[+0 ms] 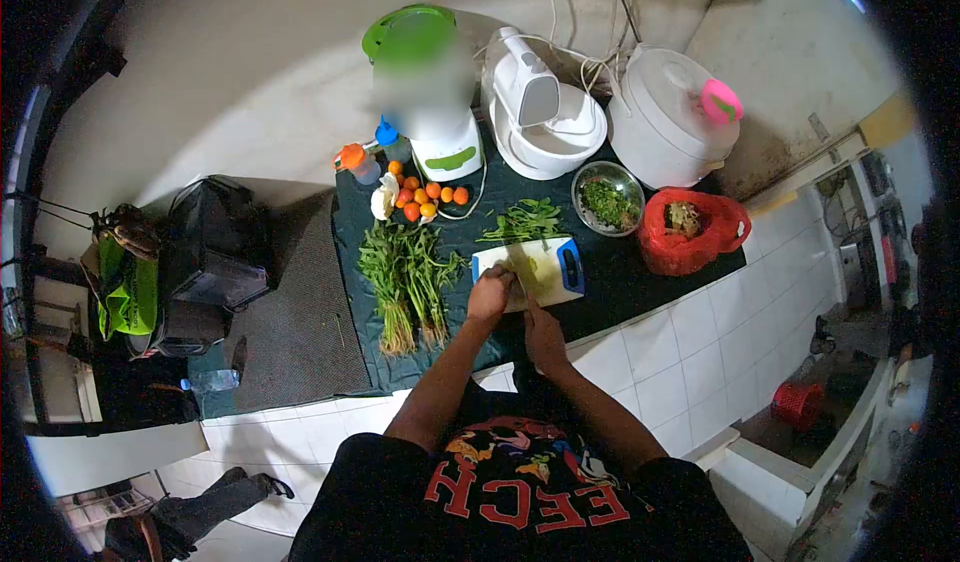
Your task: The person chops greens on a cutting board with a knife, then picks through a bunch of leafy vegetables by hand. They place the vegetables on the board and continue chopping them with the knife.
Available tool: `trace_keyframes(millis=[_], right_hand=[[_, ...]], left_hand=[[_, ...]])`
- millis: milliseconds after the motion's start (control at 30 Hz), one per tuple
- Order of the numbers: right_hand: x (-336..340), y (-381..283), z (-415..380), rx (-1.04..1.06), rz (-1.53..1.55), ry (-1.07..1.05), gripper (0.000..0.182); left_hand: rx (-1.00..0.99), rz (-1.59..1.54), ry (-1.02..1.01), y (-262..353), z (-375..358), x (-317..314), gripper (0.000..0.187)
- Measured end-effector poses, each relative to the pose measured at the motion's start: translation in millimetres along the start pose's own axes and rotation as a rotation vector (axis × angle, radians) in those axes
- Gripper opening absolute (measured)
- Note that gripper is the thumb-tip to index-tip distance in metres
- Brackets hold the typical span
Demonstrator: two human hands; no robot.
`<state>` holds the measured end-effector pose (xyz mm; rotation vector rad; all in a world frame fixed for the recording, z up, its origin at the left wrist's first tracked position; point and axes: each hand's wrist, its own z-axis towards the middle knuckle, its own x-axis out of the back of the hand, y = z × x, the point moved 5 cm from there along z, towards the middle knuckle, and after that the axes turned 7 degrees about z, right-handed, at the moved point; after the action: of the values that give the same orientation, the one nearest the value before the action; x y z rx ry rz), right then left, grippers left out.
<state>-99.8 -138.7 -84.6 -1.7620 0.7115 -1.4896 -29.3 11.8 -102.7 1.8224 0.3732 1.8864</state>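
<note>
A white cutting board [497,256] with blue ends lies on the dark green tablecloth in front of me. My left hand [490,296] is closed at the board's left side, its fingers pressed down; whatever they hold is hidden. At the near edge, my right hand [545,336] is wrapped around a knife [528,294], whose thin blade points away over the board. Greenish wet residue marks the board's middle. Just beyond it rests a small pile of leafy greens [526,221]. Bunches of rooted greens [402,282] lie to the left of my left hand.
Behind the board stand a blender [445,147], a stand mixer [545,112] and a large white rice cooker [665,112]. Tomatoes [426,200] lie beside squeeze bottles. A metal bowl [608,199] of chopped greens and a red plastic bag [690,247] sit to the right.
</note>
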Motion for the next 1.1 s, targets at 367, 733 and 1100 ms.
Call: trace_keyframes(millis=[367,733,1100], right_hand=[[6.1,-3.5,-2.7,-0.07,-0.05,-0.052,0.041],[17.0,-24.0,18.7,0.02,0.026,-0.022,0.04],[2.5,-13.3,25.2,0.157,-0.014,0.078,0.041]], left_hand=[[-0.004,-0.03,0.049,-0.4,-2.4,-0.9,0.028],[0.052,-0.022,0.085,-2.5,-1.7,0.8,0.022],[0.08,-0.128,0.122,4.7,-1.9,14.1,0.023]])
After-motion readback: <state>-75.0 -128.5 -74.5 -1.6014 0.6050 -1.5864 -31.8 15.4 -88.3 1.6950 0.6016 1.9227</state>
